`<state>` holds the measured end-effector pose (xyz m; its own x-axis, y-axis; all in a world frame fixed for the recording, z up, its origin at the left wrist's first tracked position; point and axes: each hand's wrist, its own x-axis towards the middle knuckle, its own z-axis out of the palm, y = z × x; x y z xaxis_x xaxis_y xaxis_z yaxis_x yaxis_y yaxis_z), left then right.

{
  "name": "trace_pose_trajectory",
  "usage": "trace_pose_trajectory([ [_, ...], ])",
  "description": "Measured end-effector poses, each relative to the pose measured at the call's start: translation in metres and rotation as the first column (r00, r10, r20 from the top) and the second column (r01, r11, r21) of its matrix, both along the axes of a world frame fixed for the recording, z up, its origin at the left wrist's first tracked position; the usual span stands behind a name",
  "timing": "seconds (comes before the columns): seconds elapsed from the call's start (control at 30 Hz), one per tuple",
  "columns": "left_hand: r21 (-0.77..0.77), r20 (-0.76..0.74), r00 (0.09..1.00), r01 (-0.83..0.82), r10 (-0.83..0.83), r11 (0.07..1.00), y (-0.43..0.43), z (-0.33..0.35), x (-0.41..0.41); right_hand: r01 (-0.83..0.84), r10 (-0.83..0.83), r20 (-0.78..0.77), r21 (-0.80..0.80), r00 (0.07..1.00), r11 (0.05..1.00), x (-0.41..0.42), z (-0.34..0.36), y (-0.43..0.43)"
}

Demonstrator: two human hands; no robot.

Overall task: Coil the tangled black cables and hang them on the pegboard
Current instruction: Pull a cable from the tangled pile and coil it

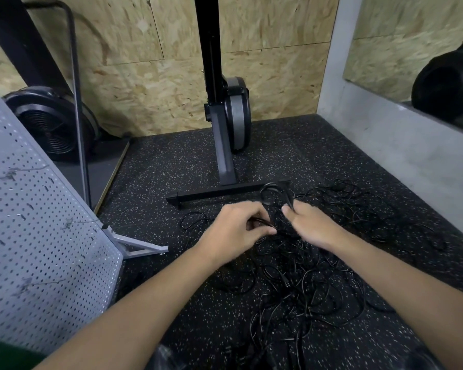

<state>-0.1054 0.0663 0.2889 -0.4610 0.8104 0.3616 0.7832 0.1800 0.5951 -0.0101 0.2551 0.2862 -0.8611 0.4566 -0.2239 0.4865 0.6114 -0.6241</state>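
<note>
Two hands work at one heap of tangled black cables on the floor.

The cables (pixel 300 284) sprawl over the speckled floor (pixel 171 169) from near centre out to the right; the strands are too knotted to count. The left hand (pixel 234 231) has its fingers curled round a thin strand at the far edge of the heap. Just to its right, the right hand (pixel 314 227) pinches a thicker cable that rises into one loop (pixel 271 192). One grey pegboard (pixel 38 236) stands tilted on the left, with no cable on it. One upright exercise machine (pixel 225 116) stands at the far wall, and one fan (pixel 51 124) sits far left.
</note>
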Motion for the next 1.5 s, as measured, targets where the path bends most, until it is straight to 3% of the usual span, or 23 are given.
trace_pose_trajectory([
  [0.13, 0.022, 0.024, 0.996, -0.090, 0.089, 0.996, -0.005, 0.004, -0.007, -0.104, 0.122, 0.091, -0.181, 0.988, 0.978, 0.002, -0.005, -0.012],
  [0.3, 0.025, 0.032, 0.994, -0.109, 0.108, 0.994, -0.008, 0.004, -0.013, -0.280, 0.332, 0.095, -0.355, 0.939, 0.892, 0.011, 0.013, -0.021],
  [0.5, -0.048, 0.083, 0.993, -0.076, 0.080, 0.996, -0.012, -0.002, -0.022, -0.437, 0.468, 0.194, -0.183, 0.862, 0.881, 0.010, 0.012, -0.026],
  [0.73, -0.115, 0.040, 0.990, -0.126, 0.132, 0.985, -0.013, -0.003, -0.021, -0.450, 0.473, 0.186, -0.151, 0.861, 0.880, 0.010, 0.005, -0.024],
  [0.87, -0.292, -0.036, 0.990, -0.144, 0.139, 0.945, -0.014, 0.004, -0.019, -0.440, 0.465, 0.149, -0.174, 0.873, 0.881, 0.009, 0.004, -0.020],
  [0.97, -0.410, 0.010, 0.999, -0.042, 0.051, 0.911, -0.018, 0.008, -0.025, -0.407, 0.436, 0.100, -0.226, 0.894, 0.885, 0.011, 0.010, -0.011],
  [1.1, -0.353, 0.179, 0.984, 0.068, -0.004, 0.933, -0.026, 0.007, -0.033, -0.425, 0.471, 0.106, -0.295, 0.876, 0.856, 0.015, 0.015, -0.009],
  [1.23, -0.316, 0.170, 0.985, 0.083, -0.029, 0.945, -0.025, 0.005, -0.029, -0.449, 0.496, 0.155, -0.261, 0.854, 0.855, 0.017, 0.019, -0.014],
  [1.5, -0.270, 0.119, 0.992, 0.006, 0.028, 0.963, -0.024, 0.002, -0.037, -0.423, 0.455, 0.107, -0.231, 0.884, 0.876, 0.009, 0.012, -0.008],
])
